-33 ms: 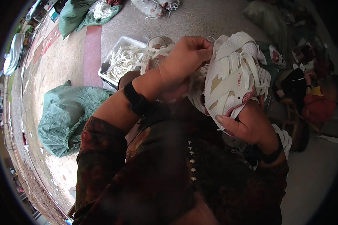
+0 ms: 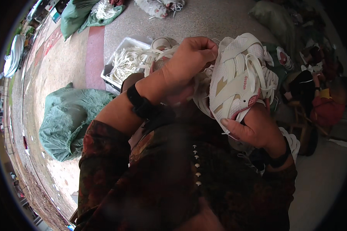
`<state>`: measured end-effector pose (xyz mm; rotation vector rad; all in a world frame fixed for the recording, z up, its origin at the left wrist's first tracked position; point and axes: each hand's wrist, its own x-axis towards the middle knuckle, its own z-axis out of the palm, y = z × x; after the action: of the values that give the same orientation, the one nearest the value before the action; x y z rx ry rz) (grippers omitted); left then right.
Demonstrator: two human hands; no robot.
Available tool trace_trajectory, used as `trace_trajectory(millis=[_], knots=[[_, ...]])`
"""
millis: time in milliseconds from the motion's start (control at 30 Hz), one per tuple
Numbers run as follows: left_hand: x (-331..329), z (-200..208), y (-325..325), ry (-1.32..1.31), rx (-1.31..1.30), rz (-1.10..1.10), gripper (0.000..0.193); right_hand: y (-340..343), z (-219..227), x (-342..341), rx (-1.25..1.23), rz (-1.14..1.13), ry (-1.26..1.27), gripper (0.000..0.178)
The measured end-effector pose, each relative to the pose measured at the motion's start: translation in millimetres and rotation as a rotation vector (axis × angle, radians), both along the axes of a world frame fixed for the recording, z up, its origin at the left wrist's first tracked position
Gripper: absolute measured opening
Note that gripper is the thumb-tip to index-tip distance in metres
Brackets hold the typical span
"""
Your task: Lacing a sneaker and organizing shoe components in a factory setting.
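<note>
A white shoe upper [image 2: 231, 84] with beige panels, pinkish-red lining and loose white laces is held up in front of me, toe end away. My right hand [image 2: 254, 127] grips its heel end, thumb on the near edge and the other fingers hidden beneath. Beside the upper's left edge, near the toe, my left hand [image 2: 196, 56] is closed in a pinch. Whatever lies between those fingertips is too small to make out. More white upper material [image 2: 202, 98] shows partly behind the held one. Another beige-and-pink upper [image 2: 164, 43] sits beyond my left wrist.
A crate [image 2: 108, 73] full of white laces [image 2: 127, 63] stands to the left, beyond a green sack [image 2: 69, 119]. Further sacks [image 2: 75, 17] and white bundles [image 2: 158, 7] lie at the far side. At right are a person in dark clothing [image 2: 302, 86] and a wooden stool [image 2: 298, 115].
</note>
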<state>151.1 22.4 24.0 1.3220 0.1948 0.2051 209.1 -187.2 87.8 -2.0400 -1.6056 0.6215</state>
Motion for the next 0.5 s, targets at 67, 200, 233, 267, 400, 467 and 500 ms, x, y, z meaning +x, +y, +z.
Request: trace_trajectory(millis=[67,200,233,267,400,467,500], knots=[[-1,-1,3,-0.015,-0.132,0.058,0.009,3,-3,1,-0.006,0.021,0.091,0.032],[-3,5,2,-0.076,-0.247,-0.016,0.008,3,-49,9,-0.241,0.086,-0.058,0.034],[-6,7,1,-0.121,-0.245,-0.104,0.009,7,-62,13,-0.337,0.118,-0.006,0.035],[-10,7,2,-0.109,-0.244,-0.098,0.009,23,-66,18,-0.335,0.125,0.006,0.035],[-12,5,0,-0.315,0.303,-0.453,0.016,55,-52,21,-0.529,-0.014,0.198,0.032],[-6,-1,1,-0.482,0.577,-0.536,0.023,51,-54,22,-0.562,-0.159,0.445,0.031],[-3,-3,0,-0.487,0.579,-0.551,0.023,43,-63,22,-0.395,-0.036,0.253,0.025]])
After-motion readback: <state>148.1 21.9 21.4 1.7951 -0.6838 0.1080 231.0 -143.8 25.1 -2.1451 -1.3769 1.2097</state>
